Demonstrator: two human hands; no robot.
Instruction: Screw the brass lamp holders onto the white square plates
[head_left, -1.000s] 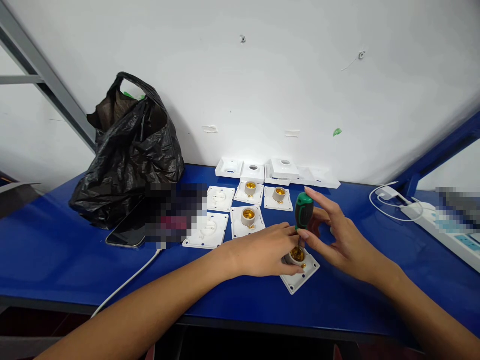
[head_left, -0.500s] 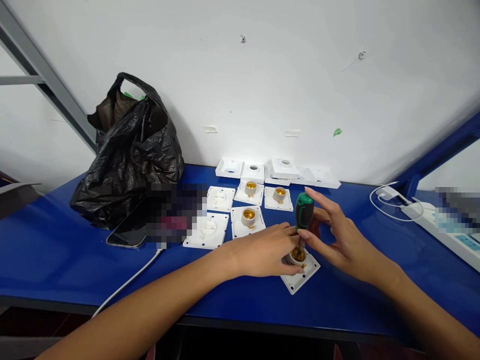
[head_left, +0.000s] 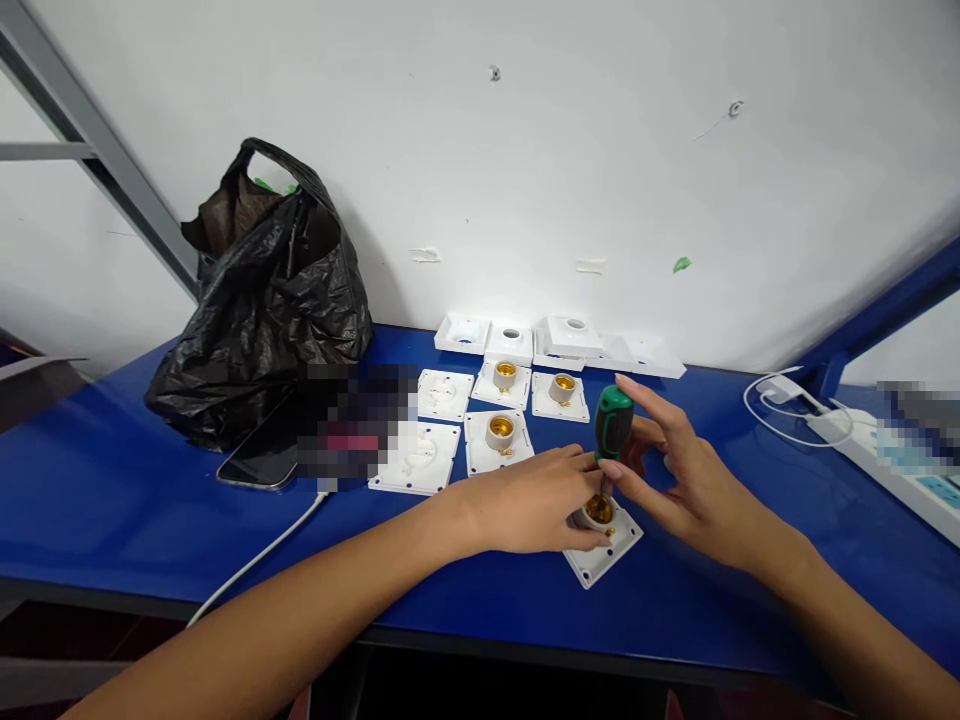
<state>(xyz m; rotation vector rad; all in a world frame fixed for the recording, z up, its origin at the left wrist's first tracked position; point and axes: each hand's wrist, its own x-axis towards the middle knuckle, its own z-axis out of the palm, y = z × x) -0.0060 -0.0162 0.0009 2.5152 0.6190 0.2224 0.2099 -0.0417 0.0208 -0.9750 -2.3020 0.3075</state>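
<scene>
My right hand [head_left: 686,480] grips a short screwdriver [head_left: 613,422] with a green and black handle, held upright. Its shaft goes down into the brass-lined lamp socket [head_left: 598,512], which sits on a square white base plate [head_left: 600,562]. My left hand [head_left: 536,500] is closed around the socket's near left side, with the thumb low on the plate; some fingers are hidden behind the screwdriver. Further back are a base plate with a socket [head_left: 499,432], two more socket plates [head_left: 505,376] [head_left: 562,388], and two plates without sockets [head_left: 416,458] [head_left: 444,393].
White square covers [head_left: 510,345] lie along the wall. On the left stand a black plastic bag [head_left: 262,300] and a phone [head_left: 255,462] beside a blurred patch, with a white cable [head_left: 259,560]. A power strip [head_left: 892,460] lies at the right on the blue table [head_left: 480,610].
The whole view has shifted slightly. Both hands keep their places on the socket and screwdriver; the fingers of my right hand have hardly moved.
</scene>
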